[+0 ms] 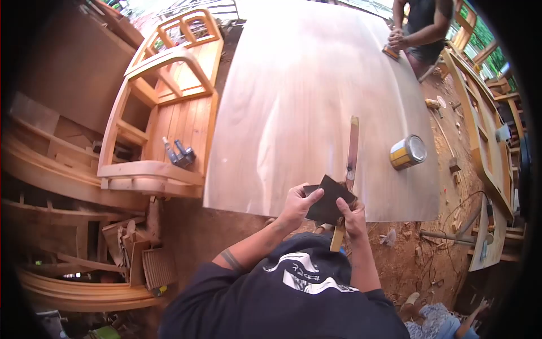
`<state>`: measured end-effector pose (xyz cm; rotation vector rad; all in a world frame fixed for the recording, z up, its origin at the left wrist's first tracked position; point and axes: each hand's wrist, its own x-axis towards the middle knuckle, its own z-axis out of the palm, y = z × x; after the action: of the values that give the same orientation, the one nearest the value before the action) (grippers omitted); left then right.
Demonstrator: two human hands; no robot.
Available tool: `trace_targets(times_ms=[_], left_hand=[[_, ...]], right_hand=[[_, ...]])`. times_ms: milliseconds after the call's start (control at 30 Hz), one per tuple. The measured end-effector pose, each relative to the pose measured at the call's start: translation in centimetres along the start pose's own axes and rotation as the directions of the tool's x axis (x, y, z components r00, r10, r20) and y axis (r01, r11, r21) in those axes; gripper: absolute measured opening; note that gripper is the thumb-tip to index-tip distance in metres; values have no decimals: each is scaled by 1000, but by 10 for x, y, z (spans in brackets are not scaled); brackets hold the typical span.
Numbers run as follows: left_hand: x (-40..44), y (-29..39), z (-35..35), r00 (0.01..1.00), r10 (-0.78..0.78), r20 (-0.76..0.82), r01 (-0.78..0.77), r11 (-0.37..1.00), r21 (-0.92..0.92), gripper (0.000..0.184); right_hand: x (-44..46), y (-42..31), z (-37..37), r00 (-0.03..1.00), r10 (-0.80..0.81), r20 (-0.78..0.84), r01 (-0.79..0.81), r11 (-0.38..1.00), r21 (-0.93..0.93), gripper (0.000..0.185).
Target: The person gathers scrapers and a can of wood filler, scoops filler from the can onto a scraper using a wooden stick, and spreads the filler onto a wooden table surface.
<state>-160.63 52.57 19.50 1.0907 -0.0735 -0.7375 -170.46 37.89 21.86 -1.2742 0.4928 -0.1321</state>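
My left hand [297, 204] pinches the left side of a dark sheet of sandpaper [324, 206], thumb on top. My right hand [353, 218] grips its right side, so both hands are closed on it near the panel's front edge. The sheet looks folded or in overlapping pieces; I cannot tell which. A pale wooden piece [337, 239] sticks out below the sheet beside my right hand; its upper part is hidden. Just beyond my right hand a narrow wooden strip [353, 144] lies on the large wooden panel [293, 113].
A yellow-labelled can [407, 152] stands at the panel's right. At the far right another person [423, 34] presses a block on the panel. Left is a wooden bench frame [186, 121] bearing a dark power tool [180, 155]. Wood scraps litter the dirt floor [395, 260].
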Motion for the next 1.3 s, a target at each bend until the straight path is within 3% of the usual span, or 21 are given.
trace_targets(times_ms=[67, 167, 200, 233, 267, 333, 367, 433, 500, 567, 633, 700, 733, 833, 900, 1000, 1033, 1133, 1167, 1267, 1300], left_hand=[[21, -10, 18, 999, -50, 6, 47, 971, 235, 34], [70, -16, 48, 994, -13, 106, 7, 998, 62, 49], [92, -14, 60, 987, -70, 142, 46, 985, 168, 47], [113, -2, 84, 969, -109, 221, 3, 902, 432, 47], [131, 8, 114, 948, -128, 290, -109, 728, 677, 46], [182, -8, 158, 865, -71, 497, -427, 416, 803, 63], [202, -14, 187, 813, -55, 580, -561, 193, 805, 71], [237, -19, 259, 855, -34, 517, -505, 175, 845, 93], [260, -29, 312, 819, 133, 559, -546, -118, 829, 103], [286, -57, 327, 884, -133, 448, -457, -47, 888, 102], [294, -48, 338, 866, -326, 379, -420, -65, 905, 99], [279, -42, 340, 895, -235, 378, -417, -144, 898, 104], [269, -46, 343, 877, -230, 421, -462, -166, 871, 103], [246, -71, 323, 765, -4, 644, -603, -357, 713, 107], [244, -54, 314, 750, -139, 647, -661, -219, 718, 112], [231, -35, 260, 813, -81, 577, -573, 61, 817, 110], [213, -22, 232, 826, -37, 562, -552, 141, 822, 107], [139, 32, 123, 864, 116, 489, -503, 183, 845, 104], [112, 51, 83, 875, 110, 472, -485, 183, 855, 103], [34, 114, -29, 911, 27, 411, -409, 174, 896, 100], [12, 124, -65, 929, 37, 367, -368, 168, 915, 99]], right_hand=[[-7, -13, -34, 997, -37, -64, 40, 998, 48, 23], [-27, -22, -108, 978, -156, -139, 155, 988, -24, 23], [-39, -26, -133, 960, -192, -203, 186, 981, -48, 24], [-52, -30, -155, 942, -215, -257, 205, 977, -67, 24], [-64, -33, -172, 925, -236, -298, 221, 972, -83, 25], [-88, -43, -205, 866, -338, -369, 302, 941, -153, 22], [-100, -38, -223, 829, -361, -426, 306, 932, -196, 22], [-120, -27, -254, 771, -365, -522, 265, 929, -258, 22], [-135, -7, -273, 717, -318, -620, 181, 944, -275, 23], [-141, 11, -282, 673, -271, -688, 134, 960, -247, 25], [-142, 20, -292, 695, -229, -682, 97, 969, -227, 28], [-136, 27, -295, 762, -196, -618, 81, 974, -210, 32], [-129, 23, -292, 784, -183, -593, 69, 975, -209, 32], [-99, 8, -277, 816, -194, -545, 90, 973, -211, 32], [-81, 1, -263, 802, -220, -555, 138, 973, -186, 30], [-65, -48, -203, 692, -403, -599, 166, 896, -412, 27], [-64, -41, -205, 665, -388, -638, 169, 910, -378, 25], [-70, -42, -159, 633, -355, -688, 45, 904, -425, 24], [-65, -30, -144, 657, -431, -619, 191, 889, -417, 23], [-77, -2, -82, 667, -139, -732, -49, 972, -230, 31], [-70, 16, -63, 617, -219, -755, 60, 971, -233, 28]])
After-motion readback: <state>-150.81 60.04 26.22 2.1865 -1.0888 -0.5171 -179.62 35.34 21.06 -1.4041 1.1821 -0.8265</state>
